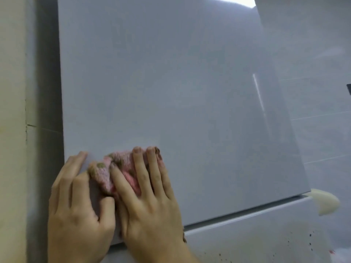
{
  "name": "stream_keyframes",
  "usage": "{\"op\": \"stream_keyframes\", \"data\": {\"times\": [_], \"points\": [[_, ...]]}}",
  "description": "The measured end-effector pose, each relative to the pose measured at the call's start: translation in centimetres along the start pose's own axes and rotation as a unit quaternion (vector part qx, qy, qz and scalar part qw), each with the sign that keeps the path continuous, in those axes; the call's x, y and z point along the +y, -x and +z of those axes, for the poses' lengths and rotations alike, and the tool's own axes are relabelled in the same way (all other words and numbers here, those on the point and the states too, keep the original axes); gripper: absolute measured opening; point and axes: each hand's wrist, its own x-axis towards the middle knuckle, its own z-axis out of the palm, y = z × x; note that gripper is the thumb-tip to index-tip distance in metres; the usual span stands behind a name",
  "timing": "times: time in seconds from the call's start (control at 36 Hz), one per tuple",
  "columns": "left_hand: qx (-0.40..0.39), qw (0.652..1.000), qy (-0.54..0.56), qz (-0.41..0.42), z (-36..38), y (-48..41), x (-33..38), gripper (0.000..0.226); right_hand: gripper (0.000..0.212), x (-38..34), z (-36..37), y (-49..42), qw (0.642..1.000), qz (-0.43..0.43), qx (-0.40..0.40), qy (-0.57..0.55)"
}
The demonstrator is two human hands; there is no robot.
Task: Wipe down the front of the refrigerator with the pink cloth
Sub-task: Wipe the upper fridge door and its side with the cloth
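Wiping underway: right hand [150,202] has fingers spread flat, pressing pink cloth [106,173] onto refrigerator door [171,92] at its lower-left corner. Left hand [79,205] lies flat beside it, touching the cloth edge. Next, likely: sweep right and up with steady pressure.

I see my left hand [79,202] and right hand [150,202] side by side, close together, both flat with fingers pointing upward, the right's spread straight.
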Motion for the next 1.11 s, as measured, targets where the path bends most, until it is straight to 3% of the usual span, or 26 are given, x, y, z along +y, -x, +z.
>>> {"op": "stream_keyframes", "data": {"times": [0.19, 0.39, 0.44, 0.56, 0.67, 0.83, 1.0, 1.11], "points": [[-0.065, 0.998, 0.011, -0.001, -1.1, 0.4, -1.6, 0.060, 0.048, 1.4, -1.0, -2.0, 0.998, -0.045, -0.040, 0.018], [-0.097, 0.994, -0.058, 0.005, -3.2, -0.1, -4.1, 0.047, 0.053, 0.7, 1.6, -10.2, 0.997, 0.048, -0.006, 0.060], [-0.093, 0.992, -0.085, 0.001, -3.9, -0.4, -5.1, 0.046, 0.054, -0.3, 1.5, -9.1, 0.997, 0.053, -0.011, 0.057], [-0.087, 0.989, -0.120, 0.006, -4.5, -0.3, -7.2, 0.049, 0.061, -3.7, 1.4, -2.4, 0.995, -0.018, -0.091, 0.037], [-0.084, 0.987, -0.136, -0.004, -5.5, 0.6, -9.3, 0.059, 0.052, -5.3, 0.8, 3.0, 0.992, -0.041, -0.116, 0.012], [-0.093, 0.987, -0.128, -0.016, -5.4, 1.6, -10.8, 0.066, 0.051, -4.2, 0.3, 2.0, 0.989, -0.078, -0.123, 0.012], [-0.106, 0.985, -0.123, -0.053, -5.3, 1.7, -10.7, 0.071, 0.056, -6.0, 2.4, -2.8, 0.997, -0.001, -0.076, 0.006], [-0.109, 0.986, -0.109, -0.059, -5.6, 1.7, -10.3, 0.069, 0.056, -7.2, 2.2, -1.0, 0.996, 0.011, -0.083, -0.011]]}}
